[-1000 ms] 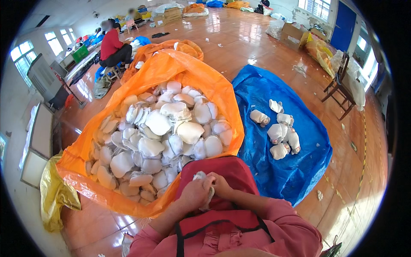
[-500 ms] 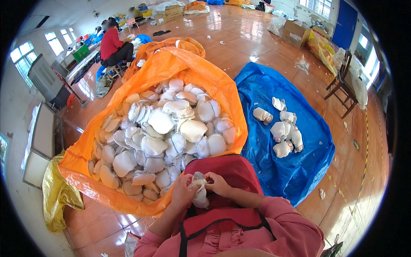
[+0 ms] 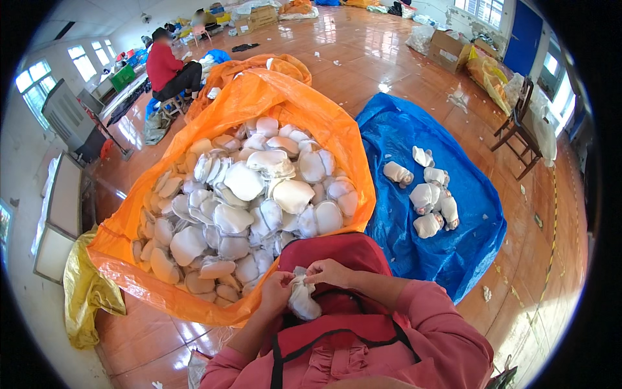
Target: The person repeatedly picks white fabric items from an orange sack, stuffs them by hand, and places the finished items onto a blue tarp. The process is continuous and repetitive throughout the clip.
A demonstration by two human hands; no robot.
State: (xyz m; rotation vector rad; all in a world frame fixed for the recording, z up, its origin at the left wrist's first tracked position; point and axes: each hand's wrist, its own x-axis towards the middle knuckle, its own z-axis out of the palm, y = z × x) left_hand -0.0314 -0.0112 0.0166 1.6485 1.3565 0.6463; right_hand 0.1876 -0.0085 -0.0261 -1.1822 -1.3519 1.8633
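Observation:
My left hand (image 3: 275,289) and my right hand (image 3: 330,272) both grip one white padded fabric piece (image 3: 302,299) over my red apron (image 3: 337,259), close to my body. Just ahead lies a big orange plastic bag (image 3: 311,110), opened wide and heaped with several white padded pieces (image 3: 246,188). To the right a blue sheet (image 3: 402,136) holds a small cluster of rolled white pieces (image 3: 430,198).
A yellow bag (image 3: 87,295) lies crumpled at the left. A person in a red top (image 3: 165,65) sits far back left by another orange bag (image 3: 285,65). A wooden chair (image 3: 518,126) and cardboard boxes (image 3: 450,47) stand at the right on the glossy floor.
Both hands have dropped slightly toward my lap with the white piece, turning it between the fingers. The heaps have not changed.

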